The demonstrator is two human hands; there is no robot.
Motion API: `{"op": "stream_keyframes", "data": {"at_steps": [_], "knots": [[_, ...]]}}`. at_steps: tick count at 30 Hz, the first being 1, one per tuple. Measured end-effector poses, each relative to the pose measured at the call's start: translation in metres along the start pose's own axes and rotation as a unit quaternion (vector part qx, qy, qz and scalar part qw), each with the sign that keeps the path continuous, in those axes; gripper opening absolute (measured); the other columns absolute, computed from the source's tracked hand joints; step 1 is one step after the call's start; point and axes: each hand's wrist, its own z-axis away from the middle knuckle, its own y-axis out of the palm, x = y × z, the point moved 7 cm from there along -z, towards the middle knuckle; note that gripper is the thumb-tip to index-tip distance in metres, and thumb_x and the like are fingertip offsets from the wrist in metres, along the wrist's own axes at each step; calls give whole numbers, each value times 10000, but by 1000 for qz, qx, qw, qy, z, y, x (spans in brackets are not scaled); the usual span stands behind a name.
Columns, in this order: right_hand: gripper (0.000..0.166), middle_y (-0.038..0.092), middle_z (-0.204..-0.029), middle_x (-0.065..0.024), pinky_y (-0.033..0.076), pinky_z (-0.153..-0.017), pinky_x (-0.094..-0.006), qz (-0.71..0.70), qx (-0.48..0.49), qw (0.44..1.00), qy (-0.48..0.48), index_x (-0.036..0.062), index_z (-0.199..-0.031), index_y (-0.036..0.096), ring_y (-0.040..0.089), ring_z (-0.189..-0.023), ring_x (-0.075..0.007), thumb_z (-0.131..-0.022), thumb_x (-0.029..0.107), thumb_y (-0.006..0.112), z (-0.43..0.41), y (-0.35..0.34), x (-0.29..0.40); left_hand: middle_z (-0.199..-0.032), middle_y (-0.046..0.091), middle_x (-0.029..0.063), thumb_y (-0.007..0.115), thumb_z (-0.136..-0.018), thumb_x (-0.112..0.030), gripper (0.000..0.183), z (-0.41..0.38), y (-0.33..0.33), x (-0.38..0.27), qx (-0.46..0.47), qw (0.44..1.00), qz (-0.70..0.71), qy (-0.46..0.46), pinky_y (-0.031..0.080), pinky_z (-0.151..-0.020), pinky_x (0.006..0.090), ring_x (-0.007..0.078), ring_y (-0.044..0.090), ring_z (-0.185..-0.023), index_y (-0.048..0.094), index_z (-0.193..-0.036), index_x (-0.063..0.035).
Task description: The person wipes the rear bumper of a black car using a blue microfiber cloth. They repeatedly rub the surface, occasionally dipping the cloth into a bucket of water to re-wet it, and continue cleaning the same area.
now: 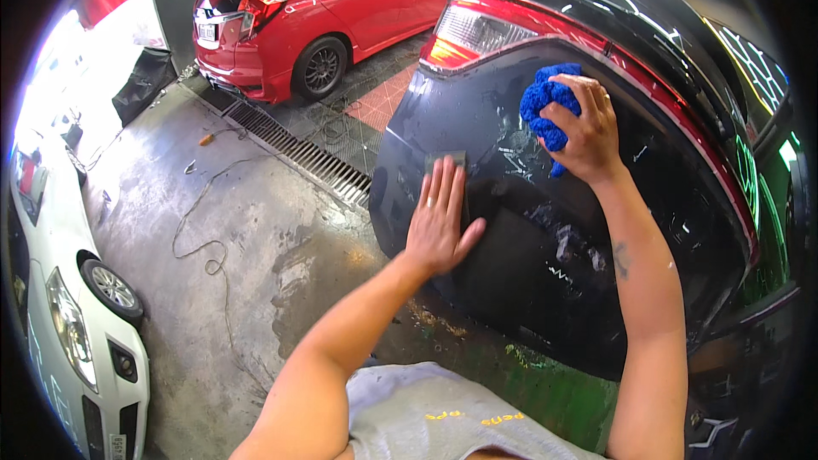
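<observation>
My left hand [441, 223] lies flat on a dark, wet car body panel [447, 115]. Under its fingers is a thin grey rectangular pad [455, 156], pressed to the surface; most of it is hidden, and the thumb is spread out to the side. Higher up and to the right, my right hand [586, 128] grips a bunched blue microfibre cloth [551, 99], which touches or hovers just over the panel; I cannot tell which. Wet streaks and pale smears show between and below the hands. A clear and red lamp [476, 32] borders the panel's top edge.
A red hatchback [377, 6] stands beyond a metal drain grate [294, 144]. At left is a white car [102, 345]. A thin cord [223, 262] snakes across the concrete floor [166, 204]. A black cover [144, 86] lies near the bright doorway.
</observation>
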Motion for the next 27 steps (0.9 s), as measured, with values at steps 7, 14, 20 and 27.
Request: {"op": "stream_keyframes", "data": {"at_steps": [7, 14, 20, 27], "knots": [[365, 621, -1369, -63, 486, -1065, -512, -18, -2, 1000, 13, 174, -968, 732, 584, -1307, -327, -655, 170, 919, 5, -2, -1, -1715, 161, 432, 532, -1053, -618, 1034, 69, 26, -13, 31, 998, 33, -40, 142, -1325, 620, 561, 122, -1632, 212, -1643, 168], [395, 609, -1391, -94, 475, -1099, -521, -19, 5, 1000, 21, 175, -985, 720, 575, -1321, -357, -641, 137, 911, 5, -1, -3, -1753, 88, 382, 438, -1138, -506, 911, -71, -65, 33, -116, 956, 29, -268, 82, -1351, 550, 472, 54, -1666, 101, -1667, 155], [386, 611, -1383, -82, 476, -1105, -521, -20, -12, 1000, 18, 177, -994, 726, 575, -1320, -341, -653, 147, 906, 7, -2, -4, -1735, 13, 427, 428, -1138, -513, 937, -54, -45, -48, -60, 970, 49, -232, 52, -1337, 603, 549, -16, -1643, 51, -1660, 169], [391, 614, -1378, -66, 478, -1118, -530, -32, -8, 999, 35, 189, -1011, 746, 577, -1319, -329, -660, 169, 918, 9, -4, -4, -1763, 13, 372, 303, -1127, -647, 992, -90, -48, 36, -143, 923, 88, -347, 27, -1359, 509, 456, -5, -1671, 57, -1678, 141]]}}
